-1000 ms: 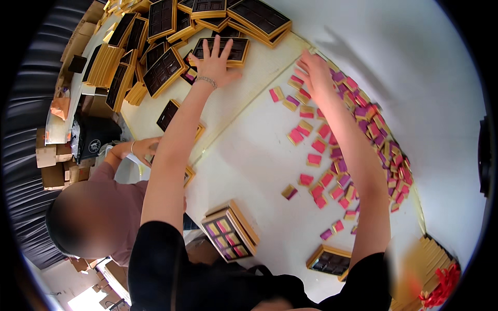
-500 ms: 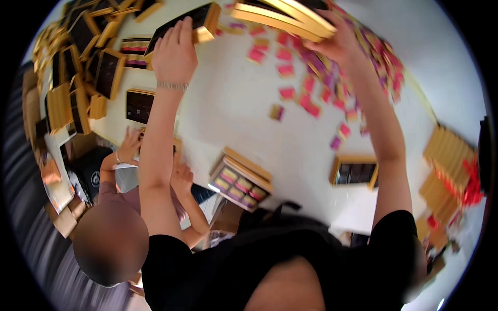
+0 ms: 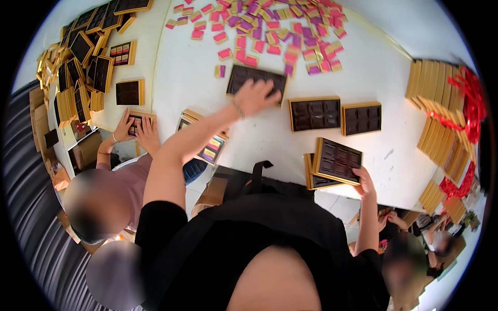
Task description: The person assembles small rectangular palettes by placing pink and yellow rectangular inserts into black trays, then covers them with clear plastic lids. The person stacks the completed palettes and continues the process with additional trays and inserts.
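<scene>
My left hand (image 3: pixel 255 97) reaches across the table with its fingers spread over the near edge of a gold-rimmed box with a dark compartment tray (image 3: pixel 249 78), which lies below the heap of small wrapped pieces (image 3: pixel 270 36) in pink, purple and gold. My right hand (image 3: pixel 365 183) grips the lower right corner of another gold-rimmed box (image 3: pixel 338 159). That box is tilted over a similar box (image 3: pixel 314 181) at the table's near edge. Two more such boxes, a larger one (image 3: pixel 315 114) and a smaller one (image 3: pixel 361 118), lie side by side between my hands. Their compartments look unfilled.
Two filled boxes (image 3: pixel 211 149) lie partly under my left forearm. A person's hands (image 3: pixel 136 128) work on a box at left. Many gold-edged boxes (image 3: pixel 80 49) are piled at far left. Stacked gold boxes (image 3: pixel 433 83) with red ribbon (image 3: pixel 469 98) stand at right.
Both hands have come down and nearer from the table's far side. The boxes they carried are apparently spread on the table. The left hand now rests open; the right holds one box near the edge.
</scene>
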Motion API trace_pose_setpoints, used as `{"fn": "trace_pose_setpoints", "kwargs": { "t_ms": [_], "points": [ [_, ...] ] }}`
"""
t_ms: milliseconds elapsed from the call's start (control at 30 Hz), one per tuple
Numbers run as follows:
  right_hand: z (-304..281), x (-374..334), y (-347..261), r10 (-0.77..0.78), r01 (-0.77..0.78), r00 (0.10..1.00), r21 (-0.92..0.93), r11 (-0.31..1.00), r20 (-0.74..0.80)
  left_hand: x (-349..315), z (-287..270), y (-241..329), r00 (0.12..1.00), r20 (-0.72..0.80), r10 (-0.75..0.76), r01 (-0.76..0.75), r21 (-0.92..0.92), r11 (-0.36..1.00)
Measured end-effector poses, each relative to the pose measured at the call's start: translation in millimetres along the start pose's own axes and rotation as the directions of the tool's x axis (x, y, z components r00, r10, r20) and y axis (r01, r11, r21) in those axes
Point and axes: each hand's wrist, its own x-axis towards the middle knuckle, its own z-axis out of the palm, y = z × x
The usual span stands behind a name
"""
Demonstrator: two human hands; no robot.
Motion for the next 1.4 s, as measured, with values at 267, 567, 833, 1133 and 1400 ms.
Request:
{"fn": "trace_pose_setpoints", "kwargs": {
  "t_ms": [267, 567, 833, 1133, 1400],
  "points": [
    [-23, 23, 49, -0.224, 0.224, 0.975, -0.022, 0.974, 0.001, 60, -11, 62, 0.988, -0.082, -0.134, 0.112, -0.226, 0.968],
    [-90, 0, 17, -0.417, 0.438, 0.895, 0.140, 0.888, -0.159, 56, -21, 125, 0.934, 0.300, -0.195, 0.248, -0.150, 0.957],
    [-71, 32, -8, -0.356, 0.380, 0.923, 0.209, 0.901, -0.144, 45, -2, 84, 0.703, 0.021, -0.710, 0.711, -0.029, 0.703],
    [-51, -8, 11, -0.304, 0.322, 0.947, 0.356, 0.877, -0.107, 41, 8, 110, 0.891, 0.124, -0.437, 0.434, 0.054, 0.899],
    [-176, -59, 108, -0.370, 0.513, 0.810, 0.244, 0.823, -0.455, 54, 40, 146, 0.982, -0.039, -0.185, 0.170, -0.244, 0.955]
  ]
}}
